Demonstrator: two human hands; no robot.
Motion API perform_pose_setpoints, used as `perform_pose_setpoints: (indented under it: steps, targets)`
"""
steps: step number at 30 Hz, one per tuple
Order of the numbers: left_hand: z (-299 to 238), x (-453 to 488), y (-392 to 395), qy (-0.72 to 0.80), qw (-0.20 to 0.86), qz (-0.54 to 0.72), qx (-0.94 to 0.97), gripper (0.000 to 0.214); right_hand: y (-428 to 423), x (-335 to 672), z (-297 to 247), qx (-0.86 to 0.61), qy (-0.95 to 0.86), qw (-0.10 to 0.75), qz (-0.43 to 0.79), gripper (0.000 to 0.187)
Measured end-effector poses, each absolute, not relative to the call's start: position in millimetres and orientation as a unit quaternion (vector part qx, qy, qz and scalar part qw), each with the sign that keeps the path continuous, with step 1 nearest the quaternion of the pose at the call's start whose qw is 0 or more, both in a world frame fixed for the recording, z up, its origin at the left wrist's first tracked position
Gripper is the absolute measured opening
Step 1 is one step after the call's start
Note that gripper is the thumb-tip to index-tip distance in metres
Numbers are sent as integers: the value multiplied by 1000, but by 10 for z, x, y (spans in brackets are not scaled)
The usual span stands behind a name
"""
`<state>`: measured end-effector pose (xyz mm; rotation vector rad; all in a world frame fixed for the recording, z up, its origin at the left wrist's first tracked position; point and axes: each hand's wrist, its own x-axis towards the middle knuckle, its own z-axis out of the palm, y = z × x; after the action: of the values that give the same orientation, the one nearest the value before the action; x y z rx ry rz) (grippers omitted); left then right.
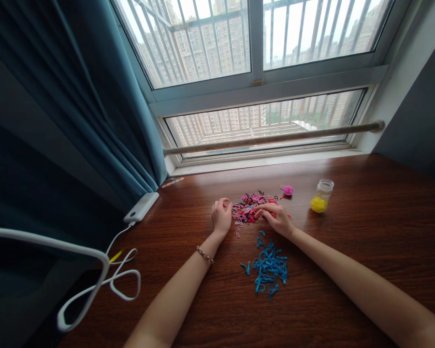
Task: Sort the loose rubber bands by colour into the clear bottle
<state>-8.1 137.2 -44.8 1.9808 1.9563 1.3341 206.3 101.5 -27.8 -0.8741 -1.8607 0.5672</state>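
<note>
A mixed pile of small hair ties (249,205), pink, red and black with a little blue among them, lies on the table between my hands. My left hand (222,216) rests at the pile's left edge, its fingers bent and apart from the thumb, with nothing visible in it. From the right, my right hand (276,218) reaches over the pile, its index finger stretched out and touching the ties. Nearer to me is a separate heap of blue hair ties (270,266), with a few loose ones beside it. One pink hair tie (238,233) sits just below the mixed pile.
A clear jar (322,195) with yellow bands inside stands at the right. Behind the pile lies a round pink item (287,190). A white power strip (141,207) with a looped white cable (125,275) is on the left, beside a blue curtain (130,145). The window is behind.
</note>
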Motion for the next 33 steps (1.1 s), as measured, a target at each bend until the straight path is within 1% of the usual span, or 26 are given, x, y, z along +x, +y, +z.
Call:
perform_pose_setpoints:
  steps: [2,4,7,9,11,14,18,22,29,33]
  targets:
    - [-425,-64,1349,627,6,426,652,17,1066,2047,-326,-383,-786,462,149,27]
    - [-390,-27,1307,596,-2,415,687,13,1109,2032,-379,-401,-810,415,103,27]
    - [-336,43,1237,517,16,372,771,11,1148,2013,-458,-429,-827,353,88,26]
    - [-314,80,1206,462,37,341,818,13,1168,2008,-498,-438,-828,340,85,27]
    - [-310,101,1196,428,53,321,843,17,1193,2013,-526,-438,-823,352,83,27]
    - [-329,104,1210,431,62,312,845,20,1239,2035,-539,-421,-810,399,90,28]
    - [-364,81,1242,467,60,317,823,11,1267,2063,-509,-393,-791,456,108,29]
    - [-389,61,1262,499,54,331,799,4,1244,2069,-466,-401,-764,491,116,31]
    - [-420,22,1297,566,68,365,736,4,1242,2066,-494,-413,-777,467,87,30]
    - [-412,-7,1303,628,38,375,681,4,1250,2071,-505,-416,-786,447,98,27]
